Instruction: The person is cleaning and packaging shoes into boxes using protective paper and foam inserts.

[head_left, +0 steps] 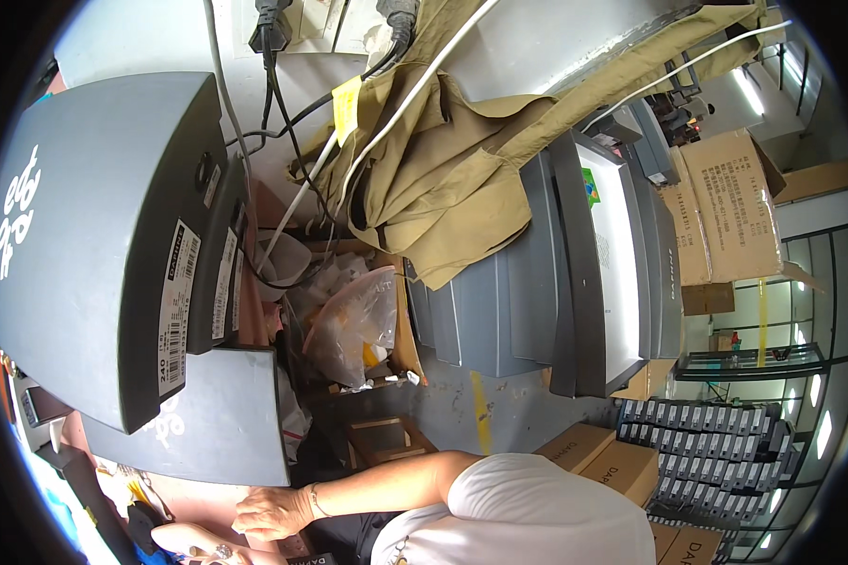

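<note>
From the lower right my right arm, in a white short sleeve with a thin bracelet at the wrist, reaches left. My right hand [273,514] is closed, fingers bent down and pressed together; what they hold, if anything, is too small to make out. Just beneath and left of it lies a pale pink shoe [190,539] with a shiny ornament, cut off by the lower edge. The pinkish work surface [203,497] shows around them. My left hand is out of view.
Dark grey shoe boxes [104,235] stand at left, others [485,311] at centre right beside an open box lid [622,254]. Between them is a bin with plastic bags [353,320]. A khaki cloth [443,198] and cables hang above. Brown cartons [725,207] stand right.
</note>
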A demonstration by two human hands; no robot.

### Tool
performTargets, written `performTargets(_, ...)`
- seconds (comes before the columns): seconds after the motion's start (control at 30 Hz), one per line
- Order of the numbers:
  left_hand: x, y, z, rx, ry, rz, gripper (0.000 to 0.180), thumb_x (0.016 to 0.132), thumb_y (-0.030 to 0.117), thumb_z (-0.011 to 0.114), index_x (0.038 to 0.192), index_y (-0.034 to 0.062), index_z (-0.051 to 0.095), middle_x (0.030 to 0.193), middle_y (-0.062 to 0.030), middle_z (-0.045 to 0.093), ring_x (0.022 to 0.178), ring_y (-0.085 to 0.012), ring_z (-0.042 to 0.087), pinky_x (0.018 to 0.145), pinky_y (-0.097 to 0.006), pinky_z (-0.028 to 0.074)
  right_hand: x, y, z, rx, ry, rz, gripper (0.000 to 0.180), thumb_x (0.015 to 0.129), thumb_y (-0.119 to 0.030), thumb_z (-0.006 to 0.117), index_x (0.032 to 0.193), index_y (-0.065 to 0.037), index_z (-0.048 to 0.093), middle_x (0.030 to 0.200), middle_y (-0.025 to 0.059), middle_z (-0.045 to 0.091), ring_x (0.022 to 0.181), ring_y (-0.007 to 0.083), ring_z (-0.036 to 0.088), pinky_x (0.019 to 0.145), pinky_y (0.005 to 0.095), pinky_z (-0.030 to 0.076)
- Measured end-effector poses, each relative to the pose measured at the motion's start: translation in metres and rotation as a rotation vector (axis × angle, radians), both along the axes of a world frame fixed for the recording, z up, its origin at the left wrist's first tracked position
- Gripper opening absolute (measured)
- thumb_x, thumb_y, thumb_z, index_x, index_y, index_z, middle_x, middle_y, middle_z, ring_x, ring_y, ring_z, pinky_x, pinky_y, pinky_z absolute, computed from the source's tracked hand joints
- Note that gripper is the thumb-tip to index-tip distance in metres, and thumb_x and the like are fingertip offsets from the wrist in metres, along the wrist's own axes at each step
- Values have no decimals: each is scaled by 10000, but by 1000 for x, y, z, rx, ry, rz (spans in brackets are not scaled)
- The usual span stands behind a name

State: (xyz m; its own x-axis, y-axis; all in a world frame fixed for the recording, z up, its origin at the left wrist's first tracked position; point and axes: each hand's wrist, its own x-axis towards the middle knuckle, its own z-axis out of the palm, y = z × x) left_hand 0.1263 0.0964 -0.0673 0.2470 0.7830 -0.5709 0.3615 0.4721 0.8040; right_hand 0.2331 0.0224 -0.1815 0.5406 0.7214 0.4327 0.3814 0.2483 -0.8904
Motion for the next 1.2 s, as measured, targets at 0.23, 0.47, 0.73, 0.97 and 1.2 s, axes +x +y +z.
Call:
performTargets(0.23, -10, 6, -9, -7, 60, 25, 744, 832, 309, 704, 1431, 32, 361, 1414, -185, 433, 1258, -330, 465, 1071, -476, 369, -3, 2, -4, 27, 27, 10, 143, 843, -148, 616, 946, -65, 562, 765, 74, 493, 695, 260, 547, 640, 386, 432)
performTargets(0.47, -1, 1, -2, 25, 53, 5, 720, 842, 287, 695, 1425, 29, 359, 1392, -201, 442, 1244, -330, 472, 1053, -468, 391, -6, 3, -9, 40, 39, 30, 146, 863, -161, 602, 955, -57, 560, 764, 76, 475, 698, 258, 534, 637, 389, 427)
performTargets(0.73, 3, 3, -9, 9, 49, 0, 714, 841, 281, 697, 1420, 29, 364, 1387, -199, 446, 1240, -328, 472, 1051, -466, 392, -6, 3, -9, 55, 52, 46, 138, 862, -141, 605, 953, -51, 553, 766, 77, 468, 700, 258, 522, 636, 390, 420)
performTargets(0.97, 4, 3, -12, 5, 44, 4, 708, 840, 276, 698, 1416, 30, 369, 1382, -198, 450, 1237, -327, 473, 1049, -465, 393, -12, 6, -11, 40, 78, 9, 134, 854, -190, 591, 884, -67, 545, 753, 86, 483, 700, 280, 534, 641, 405, 427)
performTargets(1.2, 3, 2, -12, 1, 28, 4, 702, 839, 271, 700, 1412, 30, 373, 1377, -196, 454, 1234, -326, 474, 1047, -463, 395, -9, 4, -8, 22, 77, 19, 132, 851, -197, 594, 885, -78, 550, 751, 81, 483, 697, 276, 533, 634, 401, 420)
